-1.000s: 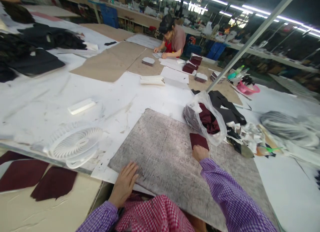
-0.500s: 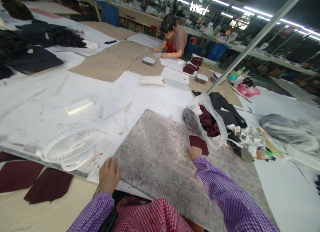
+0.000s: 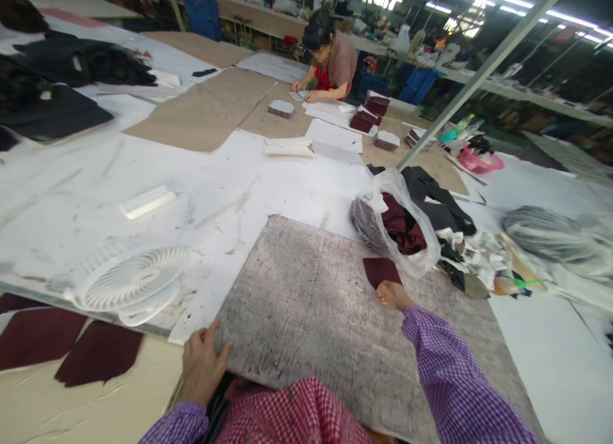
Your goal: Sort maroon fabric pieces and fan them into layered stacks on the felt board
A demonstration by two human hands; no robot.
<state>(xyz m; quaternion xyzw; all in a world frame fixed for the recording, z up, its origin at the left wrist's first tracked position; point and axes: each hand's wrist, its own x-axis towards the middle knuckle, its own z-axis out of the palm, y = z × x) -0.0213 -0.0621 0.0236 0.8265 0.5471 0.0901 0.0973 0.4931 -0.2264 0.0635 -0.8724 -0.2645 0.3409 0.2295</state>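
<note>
A scuffed grey board [image 3: 297,316] lies in front of me on the white-covered table. At its left front corner is my left hand [image 3: 204,364], its thumb on top and its fingers closed at the edge. A maroon fabric piece [image 3: 379,270] lies flat on the board's far right part. My right hand [image 3: 395,295] has its fingers pressed together on the piece's near right edge; the fingertips are partly hidden. Just beyond the piece stands a clear plastic bag [image 3: 424,255] with crumpled maroon fabric [image 3: 400,223] in it.
At left are a white fan grille [image 3: 138,278] and maroon pieces [image 3: 100,351] on a cream surface. Dark cloth [image 3: 435,198], scraps [image 3: 483,259] and a pink basin [image 3: 481,163] lie at right. A slanted metal pole [image 3: 479,83] rises behind the bag. A co-worker [image 3: 335,61] bends over the far table.
My left hand and the board's left side have come toward me. My right hand has shifted right, from the fabric piece's left corner to its near right edge.
</note>
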